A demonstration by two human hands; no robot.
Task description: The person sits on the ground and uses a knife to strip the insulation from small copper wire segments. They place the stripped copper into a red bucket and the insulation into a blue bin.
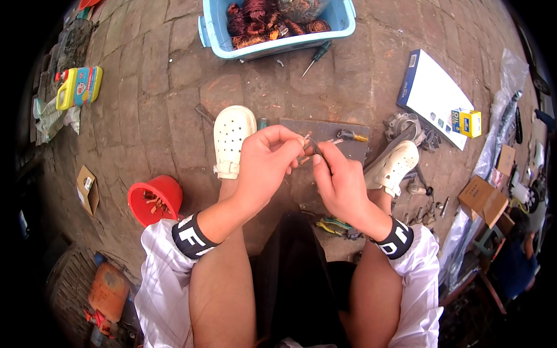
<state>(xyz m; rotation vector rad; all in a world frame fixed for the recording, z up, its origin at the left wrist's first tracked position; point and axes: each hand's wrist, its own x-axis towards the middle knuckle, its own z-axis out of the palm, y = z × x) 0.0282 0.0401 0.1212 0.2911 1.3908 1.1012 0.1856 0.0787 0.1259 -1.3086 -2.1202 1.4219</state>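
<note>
My left hand (pixel 264 159) is closed in a pinch on a small copper-coloured piece (pixel 307 139), perhaps wire or a thin strip. Close beside it, my right hand (pixel 343 178) is also closed, thumb against forefinger, with a thin dark bit at the fingertips too small to name. The fingertips of both hands almost meet above a dark flat board (pixel 351 152) on the ground. On that board lies a short dark tool or part with an amber end (pixel 354 136). More small copper-coloured bits show near the fingertips.
A blue tub (pixel 202 32) of copper wire coils stands ahead, a screwdriver (pixel 317 57) beside it. At left are a red bucket (pixel 136 200) with copper bits and a yellow jug (pixel 87 87). Pliers (pixel 332 226) lie below my hands; a white-and-blue box (pixel 435 95) lies right.
</note>
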